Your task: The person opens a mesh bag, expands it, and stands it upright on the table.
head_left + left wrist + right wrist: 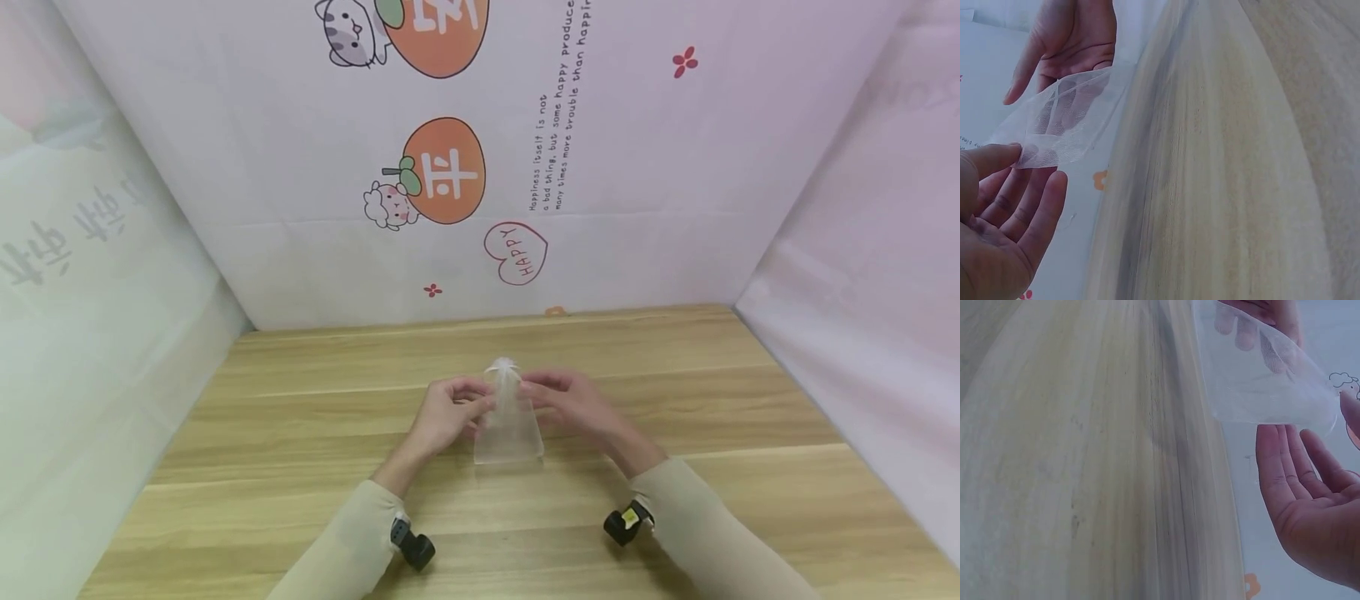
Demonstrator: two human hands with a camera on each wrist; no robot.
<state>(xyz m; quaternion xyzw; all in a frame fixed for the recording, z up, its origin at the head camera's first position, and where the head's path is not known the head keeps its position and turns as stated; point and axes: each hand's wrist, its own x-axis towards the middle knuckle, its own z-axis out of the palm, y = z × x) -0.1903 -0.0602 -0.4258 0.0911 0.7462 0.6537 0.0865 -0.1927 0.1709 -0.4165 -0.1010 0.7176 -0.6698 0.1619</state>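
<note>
A small sheer white organza drawstring bag (508, 433) hangs upright between the hands, gathered at its neck with a thin ribbon. The left hand (447, 412) pinches its left edge near the neck, thumb in front. In the left wrist view the thumb of the left hand (1000, 212) lies on the mesh, other fingers spread below. The right hand (573, 404) is at the bag's right side, its fingers fairly straight and partly behind the mesh. From the right wrist, the fingertips of the right hand (1310, 494) reach the bag (1260, 387), with the thumb apart from them.
Beneath the hands is a wood-grain table (315, 433). A white printed cloth (630, 167) with cartoon fruit and lettering stands behind it, with pale cloth walls at left and right. Each sleeve carries a black wrist camera (412, 546).
</note>
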